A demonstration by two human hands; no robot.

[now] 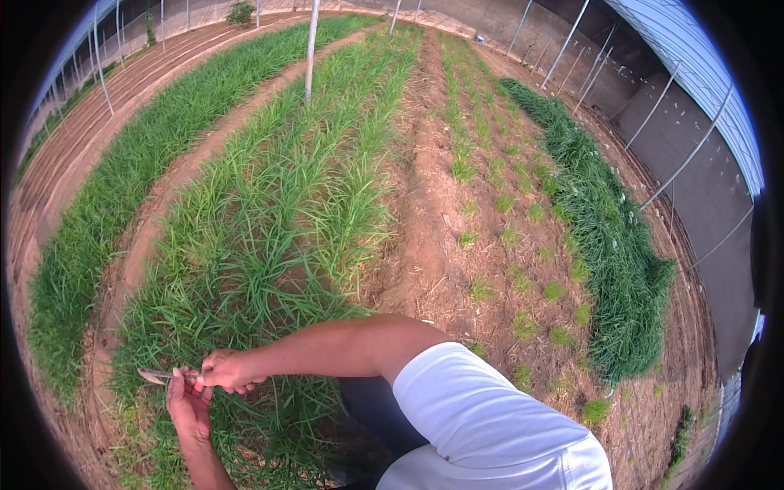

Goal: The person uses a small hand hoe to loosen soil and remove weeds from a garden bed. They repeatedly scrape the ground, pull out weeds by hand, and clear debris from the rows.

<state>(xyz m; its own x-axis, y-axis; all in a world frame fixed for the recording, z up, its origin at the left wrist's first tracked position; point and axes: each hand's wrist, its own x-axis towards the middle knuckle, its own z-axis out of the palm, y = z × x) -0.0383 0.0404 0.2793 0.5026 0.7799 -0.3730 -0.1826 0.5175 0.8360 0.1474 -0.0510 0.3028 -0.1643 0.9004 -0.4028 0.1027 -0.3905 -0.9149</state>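
A small curved blade (155,376) is held over green row plants (269,220), clamped at its rear in the fingers of the right hand (231,371) and, nearer the tip, in those of the left hand (189,415), apparently so that it is steadied with its point kept outward.

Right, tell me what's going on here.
A person's right hand grips a small tool with a curved metal blade, and the left hand touches it nearer the blade. Both are above tall, narrow-leaved green plants. Off to the right, short green tufts stand in brown soil beside a long, dark-green leafy heap.
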